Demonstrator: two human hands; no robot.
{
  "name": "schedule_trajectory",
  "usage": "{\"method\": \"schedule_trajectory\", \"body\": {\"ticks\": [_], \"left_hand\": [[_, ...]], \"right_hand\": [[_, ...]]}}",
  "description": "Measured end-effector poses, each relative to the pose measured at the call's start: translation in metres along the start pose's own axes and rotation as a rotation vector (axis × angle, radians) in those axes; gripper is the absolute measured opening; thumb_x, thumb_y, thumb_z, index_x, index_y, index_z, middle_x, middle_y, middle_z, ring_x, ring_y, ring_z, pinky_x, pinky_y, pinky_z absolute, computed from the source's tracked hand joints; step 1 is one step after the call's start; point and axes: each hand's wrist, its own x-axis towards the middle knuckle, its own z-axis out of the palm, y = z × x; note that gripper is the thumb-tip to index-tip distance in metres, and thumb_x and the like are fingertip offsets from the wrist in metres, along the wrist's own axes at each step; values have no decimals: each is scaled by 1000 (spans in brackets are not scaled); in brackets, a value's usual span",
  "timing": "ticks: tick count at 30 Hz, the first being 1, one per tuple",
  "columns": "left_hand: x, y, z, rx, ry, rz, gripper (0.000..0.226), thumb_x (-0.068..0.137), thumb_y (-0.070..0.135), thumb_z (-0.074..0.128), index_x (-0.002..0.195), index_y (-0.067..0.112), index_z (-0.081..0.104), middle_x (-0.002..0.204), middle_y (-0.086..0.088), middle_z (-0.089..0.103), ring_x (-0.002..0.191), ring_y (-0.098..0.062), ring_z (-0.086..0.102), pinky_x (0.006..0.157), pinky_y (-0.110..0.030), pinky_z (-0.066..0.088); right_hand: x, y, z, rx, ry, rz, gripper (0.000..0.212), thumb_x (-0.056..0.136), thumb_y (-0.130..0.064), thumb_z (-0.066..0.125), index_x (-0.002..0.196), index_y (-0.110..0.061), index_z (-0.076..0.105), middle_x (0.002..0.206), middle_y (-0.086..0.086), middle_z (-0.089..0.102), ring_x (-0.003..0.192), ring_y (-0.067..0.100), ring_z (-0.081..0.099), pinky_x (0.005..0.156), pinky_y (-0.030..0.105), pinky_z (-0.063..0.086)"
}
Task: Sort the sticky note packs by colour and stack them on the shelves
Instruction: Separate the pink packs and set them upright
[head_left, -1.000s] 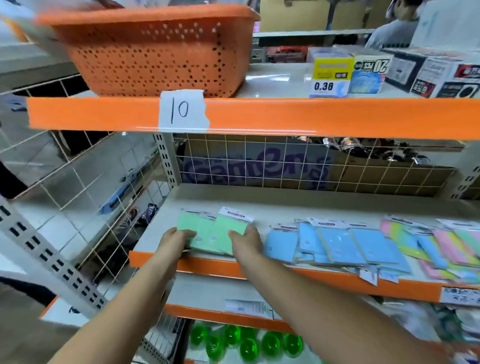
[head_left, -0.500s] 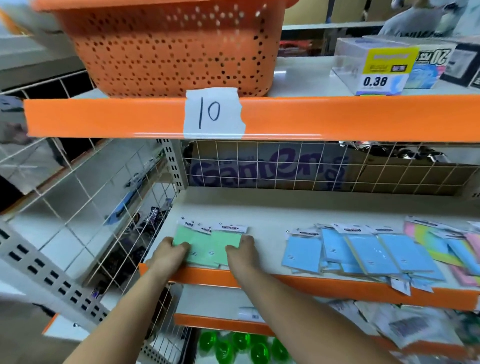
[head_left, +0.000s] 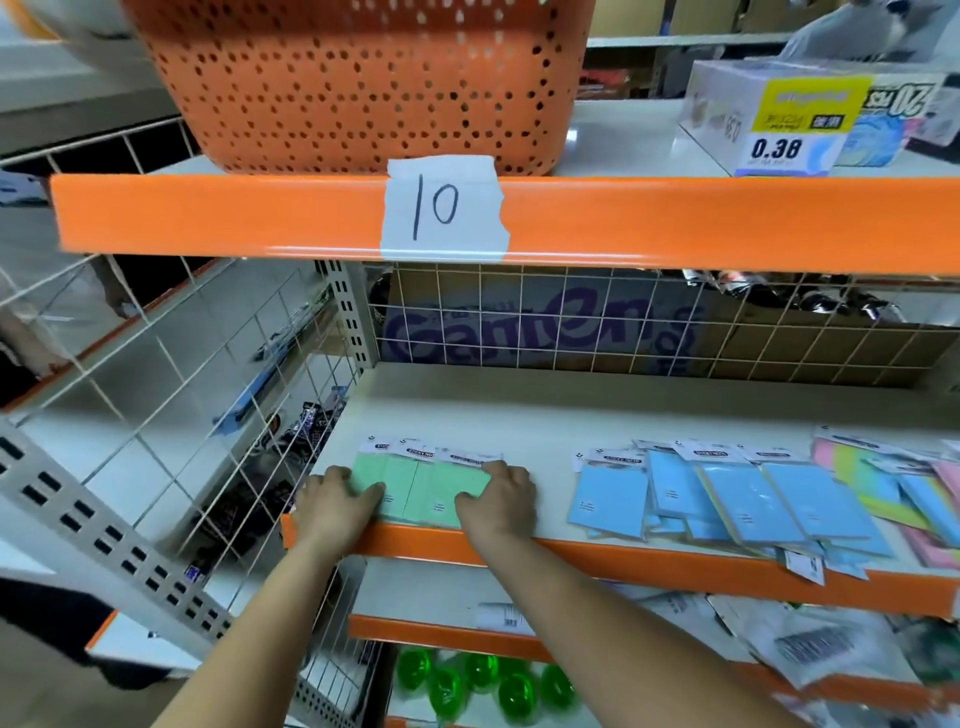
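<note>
At shelf (head_left: 597, 415) front-left: our left hand (head_left: 337, 501) and right hand (head_left: 498, 501) press flat on green packs (head_left: 421, 488), squaring pile. Risk: uneven push fans packs over orange lip (head_left: 649, 564).

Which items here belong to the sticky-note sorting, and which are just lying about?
Job:
- green sticky note packs, left hand and right hand resting on them
- blue sticky note packs
- multicolour packs
- middle shelf

Lying about:
- orange basket
- "10" label
- 0.38 box
- green balls
</note>
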Motion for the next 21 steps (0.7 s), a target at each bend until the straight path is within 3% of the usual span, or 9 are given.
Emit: {"method": "schedule_trajectory", "body": {"ticks": [9, 14, 21], "left_hand": [[-2, 3, 7, 50, 58, -9, 70, 87, 56, 54, 133, 5, 43, 137, -20, 42, 127, -36, 37, 105, -42, 32], [-3, 27, 1, -59, 99, -11, 69, 88, 51, 56, 136, 3, 41, 138, -23, 39, 129, -40, 36, 105, -45, 32], [-34, 79, 11, -92, 88, 105, 64, 86, 53, 57, 132, 8, 48, 136, -18, 43, 126, -37, 39, 102, -43, 36]], "right_hand": [[7, 9, -16, -51, -206, -100, 59, 93, -34, 57, 148, -21, 36, 144, 9, 34, 135, 25, 33, 110, 25, 29], [6, 12, -37, 114, -219, -92, 53, 93, -22, 58, 143, -19, 40, 141, 9, 36, 118, 27, 52, 88, 21, 41], [-4, 21, -78, 209, -103, -175, 42, 94, -21, 56, 135, -16, 49, 139, 9, 45, 119, 25, 52, 87, 24, 38]]}}
